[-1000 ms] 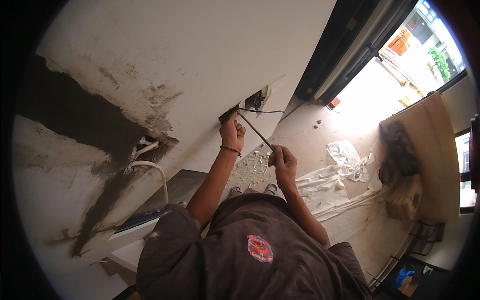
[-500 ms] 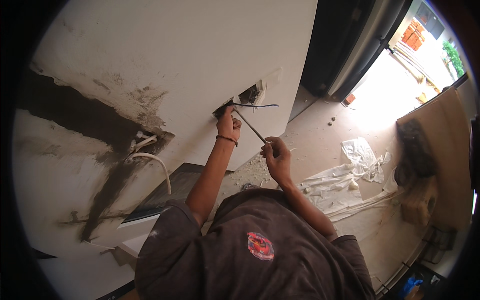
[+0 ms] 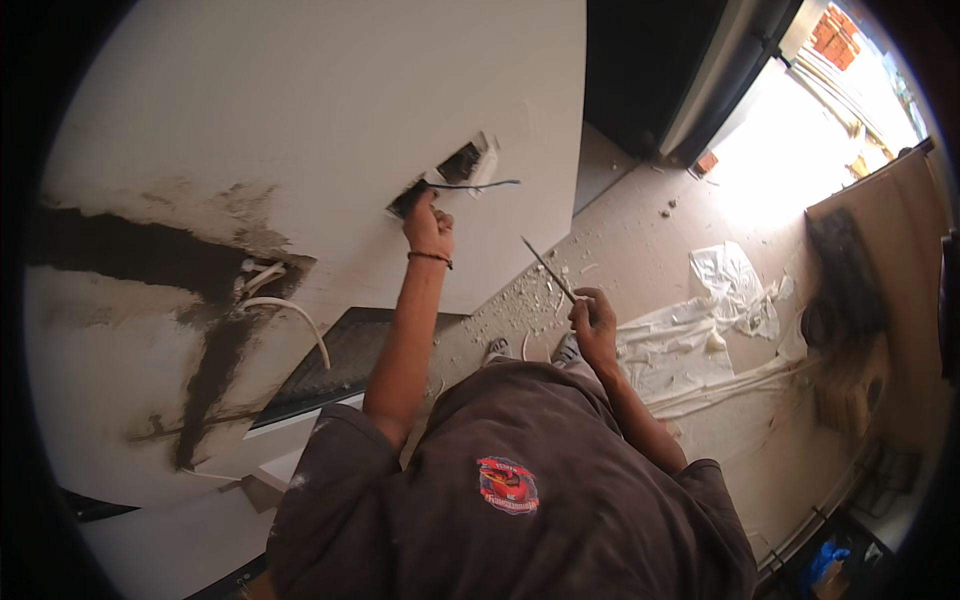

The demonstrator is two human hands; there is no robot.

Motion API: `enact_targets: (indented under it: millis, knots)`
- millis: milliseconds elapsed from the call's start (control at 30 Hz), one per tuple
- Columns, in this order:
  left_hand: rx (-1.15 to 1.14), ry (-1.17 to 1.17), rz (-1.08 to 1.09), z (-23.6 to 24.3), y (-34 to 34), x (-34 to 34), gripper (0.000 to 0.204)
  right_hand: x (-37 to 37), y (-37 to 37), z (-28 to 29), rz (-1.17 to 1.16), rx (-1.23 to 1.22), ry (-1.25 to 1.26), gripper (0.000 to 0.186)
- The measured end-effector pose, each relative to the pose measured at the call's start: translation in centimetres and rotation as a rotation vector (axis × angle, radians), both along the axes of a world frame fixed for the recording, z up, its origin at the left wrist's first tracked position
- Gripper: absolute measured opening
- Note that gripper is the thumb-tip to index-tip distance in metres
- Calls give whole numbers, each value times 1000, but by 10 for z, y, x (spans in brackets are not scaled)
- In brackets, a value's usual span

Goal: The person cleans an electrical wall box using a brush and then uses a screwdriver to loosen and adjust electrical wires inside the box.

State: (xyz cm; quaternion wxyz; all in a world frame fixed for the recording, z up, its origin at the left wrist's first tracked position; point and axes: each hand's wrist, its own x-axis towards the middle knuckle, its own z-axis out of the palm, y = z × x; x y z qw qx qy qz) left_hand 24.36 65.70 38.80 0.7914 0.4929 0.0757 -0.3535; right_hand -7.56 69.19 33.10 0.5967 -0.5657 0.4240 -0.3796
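Observation:
My left hand [image 3: 430,228] is raised to the white wall, fingers curled, its fingertips at the edge of a dark rectangular wall box [image 3: 405,199]. A thin dark blue wire [image 3: 480,186] comes out beside those fingertips and sticks out to the right. Whatever the fingertips pinch is hidden. A second wall box [image 3: 461,162] with broken plaster around it lies just up and right. Lower and to the right, my right hand [image 3: 594,318] grips a thin, pointed metal rod [image 3: 546,263] by its near end. The rod's tip points up toward the wall, apart from it.
At left, pale conduits [image 3: 290,303] stick out of a dark chased patch of wall. Plaster crumbs [image 3: 510,300] lie on the floor by my feet. White plastic sheeting [image 3: 690,345] spreads to the right, near a brown board [image 3: 875,200]. A doorway opens at upper right.
My right hand has drawn the rod back, down and right, away from the wall box and my left hand. The left hand stays at the box; the whole view has shifted slightly.

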Motion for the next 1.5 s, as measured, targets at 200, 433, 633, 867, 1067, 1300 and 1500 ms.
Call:
enact_targets:
  millis: [200,433,633,867,1067,1300,1500]
  knots:
    - [292,-481,-57,3,-3,-2,17,-109,23,-80,-167,145,194,16]
    - [719,-1392,108,-18,-6,-2,30,-165,41,-113,-310,286,225,17]
    - [641,-1008,165,-23,-11,-9,32,-160,34,-117,-288,379,157,19]
    - [624,-1096,166,-55,-7,21,40,-156,16,-121,-226,375,119,21]
    - [173,-534,38,-4,-11,-33,21,-161,11,-113,-288,407,111,21]
    - [2,-211,54,7,-20,-25,21,-166,16,-118,-292,447,115,21]
    - [-16,37,76,14,-14,-27,22,-156,9,-121,-240,456,111,22]
